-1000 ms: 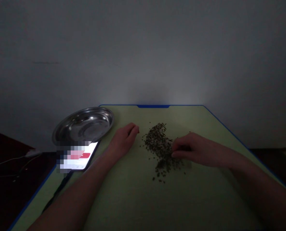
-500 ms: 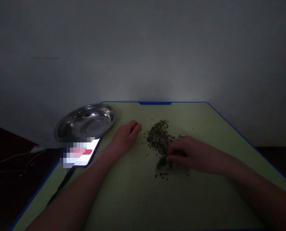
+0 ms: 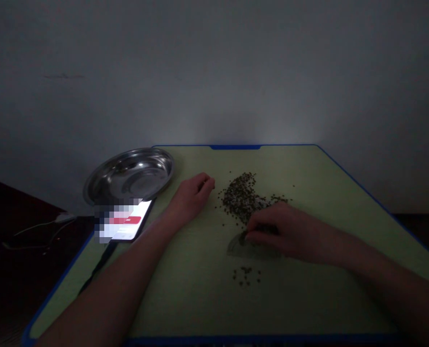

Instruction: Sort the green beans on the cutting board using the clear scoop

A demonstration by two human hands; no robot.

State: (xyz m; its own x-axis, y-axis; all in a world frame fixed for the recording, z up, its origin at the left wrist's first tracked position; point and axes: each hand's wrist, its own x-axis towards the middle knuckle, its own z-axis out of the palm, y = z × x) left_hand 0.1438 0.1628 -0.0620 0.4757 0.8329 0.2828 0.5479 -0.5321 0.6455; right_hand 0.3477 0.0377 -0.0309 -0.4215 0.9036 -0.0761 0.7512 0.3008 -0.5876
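A pile of small dark grains (image 3: 241, 195), like beans or seeds, is spread over the middle of the table. My right hand (image 3: 272, 229) is at the pile's near edge, its thumb and fingers pinched on a clear, half-round plate that looks like a protractor (image 3: 236, 248). The straight edge of the protractor faces me, and my fingers hide part of it. Several loose grains (image 3: 246, 275) lie apart on its near side. My left hand (image 3: 193, 195) rests left of the pile with fingers curled closed; whether anything is inside them is hidden.
A shiny steel basin (image 3: 135, 176) stands tilted at the table's back left. Below it lies a phone (image 3: 133, 226) with a lit screen and a dark strap (image 3: 100, 265). The pale green table (image 3: 185, 299) has a blue rim, with a wall behind. White cables (image 3: 64, 218) hang left.
My right hand has shifted slightly left with the protractor. Grains that were at its straight edge now lie separate, nearer to me. The whole view has tilted a little; my left hand stays closed.
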